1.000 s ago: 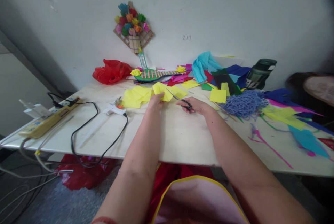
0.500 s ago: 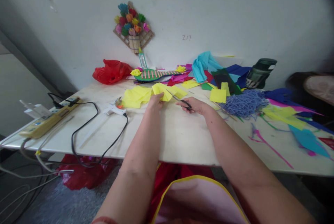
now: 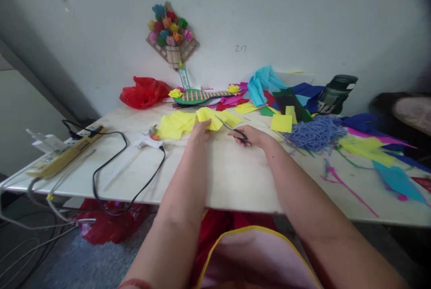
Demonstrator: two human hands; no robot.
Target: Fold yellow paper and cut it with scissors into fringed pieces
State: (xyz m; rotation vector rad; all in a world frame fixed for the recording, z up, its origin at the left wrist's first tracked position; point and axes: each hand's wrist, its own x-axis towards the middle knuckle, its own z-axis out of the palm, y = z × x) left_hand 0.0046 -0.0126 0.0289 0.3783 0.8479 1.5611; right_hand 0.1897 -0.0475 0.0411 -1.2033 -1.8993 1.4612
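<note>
My left hand (image 3: 202, 130) pinches a sheet of yellow crepe paper (image 3: 177, 124) that spreads crumpled over the table on both sides of my fingers. To its right, my right hand (image 3: 251, 136) is closed around the handles of black-handled scissors (image 3: 239, 133). The blades point up and left, at the part of the paper right of my left fingers. Whether the blades touch the paper I cannot tell. Beyond the paper lies a green sole-shaped piece (image 3: 205, 95) with pink woven strips and yellow paper flowers.
On the left are a white glue gun (image 3: 147, 141) with a black cord and a power strip (image 3: 65, 152). To the right lie small yellow squares (image 3: 281, 123), tangled blue string (image 3: 314, 135) and a dark bottle (image 3: 336, 94). A red plastic bag (image 3: 144, 93) sits behind.
</note>
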